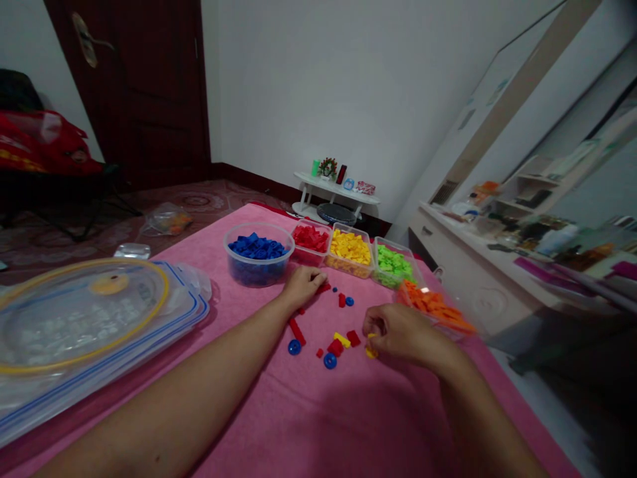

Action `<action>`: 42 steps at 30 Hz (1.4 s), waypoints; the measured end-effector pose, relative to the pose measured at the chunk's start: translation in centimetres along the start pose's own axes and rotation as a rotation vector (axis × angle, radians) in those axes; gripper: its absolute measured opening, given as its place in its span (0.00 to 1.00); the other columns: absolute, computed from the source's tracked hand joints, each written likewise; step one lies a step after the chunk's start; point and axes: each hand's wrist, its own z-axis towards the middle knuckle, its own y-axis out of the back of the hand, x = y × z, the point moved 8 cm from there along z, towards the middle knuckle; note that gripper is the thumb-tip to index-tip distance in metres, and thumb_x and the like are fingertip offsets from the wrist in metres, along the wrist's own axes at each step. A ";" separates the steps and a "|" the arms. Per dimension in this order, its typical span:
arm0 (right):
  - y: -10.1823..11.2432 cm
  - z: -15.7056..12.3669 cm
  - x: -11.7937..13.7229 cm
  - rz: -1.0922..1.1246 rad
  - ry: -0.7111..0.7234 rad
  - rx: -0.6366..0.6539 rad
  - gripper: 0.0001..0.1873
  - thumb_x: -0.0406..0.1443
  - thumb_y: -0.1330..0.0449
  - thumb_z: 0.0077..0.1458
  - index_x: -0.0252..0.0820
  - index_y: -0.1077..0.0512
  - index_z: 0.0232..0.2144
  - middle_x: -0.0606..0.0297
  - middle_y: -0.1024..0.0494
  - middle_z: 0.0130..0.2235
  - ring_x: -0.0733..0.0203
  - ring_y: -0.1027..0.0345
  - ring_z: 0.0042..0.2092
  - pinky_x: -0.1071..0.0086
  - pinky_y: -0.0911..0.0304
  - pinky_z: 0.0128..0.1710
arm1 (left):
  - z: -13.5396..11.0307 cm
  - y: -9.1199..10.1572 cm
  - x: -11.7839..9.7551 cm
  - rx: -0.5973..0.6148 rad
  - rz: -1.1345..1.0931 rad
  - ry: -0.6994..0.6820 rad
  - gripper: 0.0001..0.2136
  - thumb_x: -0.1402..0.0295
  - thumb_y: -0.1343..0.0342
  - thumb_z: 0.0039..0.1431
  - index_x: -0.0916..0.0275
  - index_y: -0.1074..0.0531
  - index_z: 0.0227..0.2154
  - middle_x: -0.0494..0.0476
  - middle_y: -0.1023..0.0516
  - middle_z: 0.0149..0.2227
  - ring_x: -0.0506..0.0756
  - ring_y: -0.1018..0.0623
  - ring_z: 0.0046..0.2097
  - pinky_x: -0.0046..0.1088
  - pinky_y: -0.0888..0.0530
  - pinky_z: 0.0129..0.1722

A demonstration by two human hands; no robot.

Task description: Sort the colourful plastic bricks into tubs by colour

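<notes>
Low over the pink cloth, my left hand (304, 285) is closed, with a red building piece (323, 287) at its fingertips. My right hand (398, 332) pinches a yellow building piece (371, 348), partly covered by the thumb and fingers. Between the hands lie loose parts: a long red bar (296, 330), a blue wheel (294, 346), another blue wheel (330, 360), a yellow piece (342, 340) and several small red blocks (335, 348). Farther back, a red block (342, 301) sits beside a small blue wheel (350, 301).
A round tub of blue pieces (259, 249) stands behind my left hand. Boxes of red (310, 239), yellow (351, 247), green (393, 264) and orange pieces (432, 304) curve rightward. Clear plastic bags with a yellow-rimmed lid (169, 292) cover the table's left side.
</notes>
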 end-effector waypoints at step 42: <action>5.4 -2.2 -1.0 0.665 0.194 -0.848 0.07 0.36 0.38 0.49 0.41 0.25 0.33 0.65 0.24 0.31 0.66 0.36 0.27 0.72 0.42 0.28 | -3.2 -5.4 -6.7 0.484 -0.899 0.515 0.02 0.75 0.42 0.50 0.69 0.28 0.25 0.51 0.29 0.20 0.44 0.32 0.21 0.17 0.36 0.22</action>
